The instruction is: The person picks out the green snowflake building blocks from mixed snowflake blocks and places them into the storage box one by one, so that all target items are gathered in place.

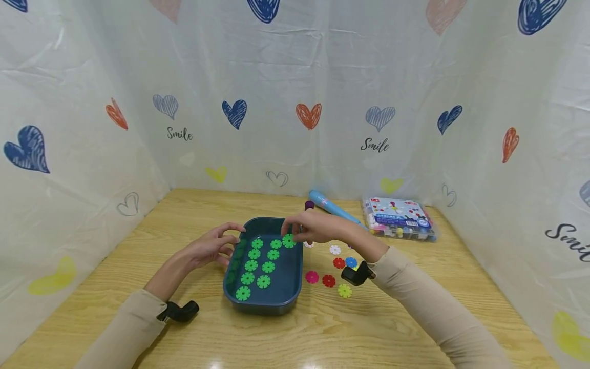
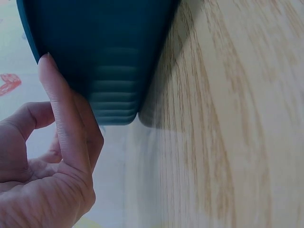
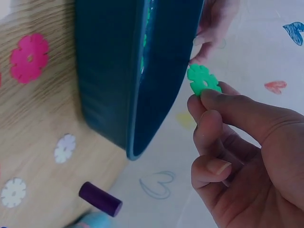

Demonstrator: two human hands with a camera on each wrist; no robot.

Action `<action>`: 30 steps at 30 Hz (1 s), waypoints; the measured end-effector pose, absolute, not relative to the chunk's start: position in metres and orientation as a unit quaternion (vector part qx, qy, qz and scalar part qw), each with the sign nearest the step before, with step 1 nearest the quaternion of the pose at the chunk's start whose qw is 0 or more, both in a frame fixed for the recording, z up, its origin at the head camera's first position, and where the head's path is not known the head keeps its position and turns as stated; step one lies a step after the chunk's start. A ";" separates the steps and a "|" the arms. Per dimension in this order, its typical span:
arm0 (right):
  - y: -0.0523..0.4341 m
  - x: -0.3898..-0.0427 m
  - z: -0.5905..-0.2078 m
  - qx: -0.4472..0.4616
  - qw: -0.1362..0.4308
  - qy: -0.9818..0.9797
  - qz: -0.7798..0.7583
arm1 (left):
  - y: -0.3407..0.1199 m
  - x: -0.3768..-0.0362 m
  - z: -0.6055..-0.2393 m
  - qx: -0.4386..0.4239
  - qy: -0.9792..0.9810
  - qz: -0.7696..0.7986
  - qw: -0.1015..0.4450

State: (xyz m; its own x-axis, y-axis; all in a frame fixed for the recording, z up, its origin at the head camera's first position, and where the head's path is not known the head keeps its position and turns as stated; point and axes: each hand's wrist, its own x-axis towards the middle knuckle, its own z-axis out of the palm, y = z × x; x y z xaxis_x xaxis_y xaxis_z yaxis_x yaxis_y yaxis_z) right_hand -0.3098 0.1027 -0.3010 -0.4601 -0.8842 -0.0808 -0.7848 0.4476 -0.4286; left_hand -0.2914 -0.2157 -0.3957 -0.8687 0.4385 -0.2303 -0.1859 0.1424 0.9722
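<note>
While held over far end of blue tray [image 1: 295, 287], green snowflake disc [image 3: 203, 80] looks light, stiff, thin plastic; best taken by its notched rim. Right hand [image 1: 314, 227] pinches it between thumb and fingertips [image 3: 213, 100], other fingers curled. Left hand [image 1: 213, 247] spread loosely, fingers [image 2: 61, 118] touching tray's outer wall. More green discs [image 1: 258, 262] lie in rows inside; coloured discs [image 1: 333, 271] scattered on wooden table [image 1: 184, 215] beside.

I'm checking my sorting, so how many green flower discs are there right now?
10. Nine green discs lie in the blue tray, five in the left column, four in the right; the right hand pinches the tenth over its far end. Some may be hidden.
</note>
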 end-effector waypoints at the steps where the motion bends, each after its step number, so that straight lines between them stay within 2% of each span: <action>1: 0.099 -0.311 -0.300 -0.497 0.155 0.838 -0.166 | -0.216 -0.292 -0.395 0.088 0.717 0.648 0.240; 18: 0.060 -0.318 -0.303 -0.504 0.211 0.833 -0.091 | -0.214 -0.291 -0.394 0.095 0.723 0.641 0.242; 30: 0.043 -0.303 -0.319 -0.500 0.269 0.822 -0.043 | -0.213 -0.292 -0.394 0.089 0.723 0.640 0.243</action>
